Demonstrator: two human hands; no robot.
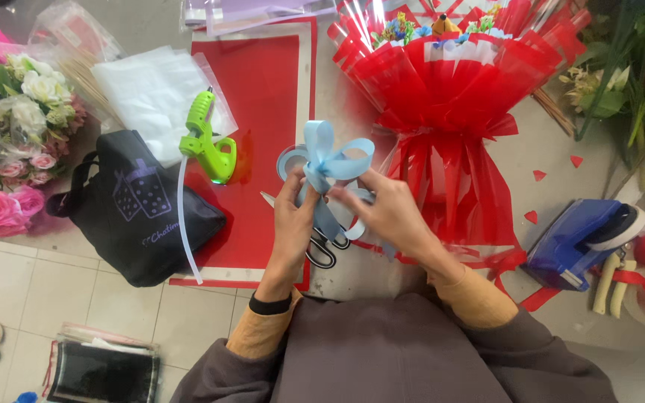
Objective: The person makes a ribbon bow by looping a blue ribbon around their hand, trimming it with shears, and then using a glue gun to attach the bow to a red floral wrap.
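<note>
Light-blue ribbon bow (328, 158), centre frame: loops formed, knot pinched closed between fingers of left hand (293, 216) and right hand (387, 211); next move likely needs steady tightening.

Florist's workshop, wrapped bouquet (449, 97), glue gun (204, 138), loose flowers (20, 142)

left: glue gun (204, 138) | right: bouquet (449, 97) – under: scissors (322, 246)
</note>
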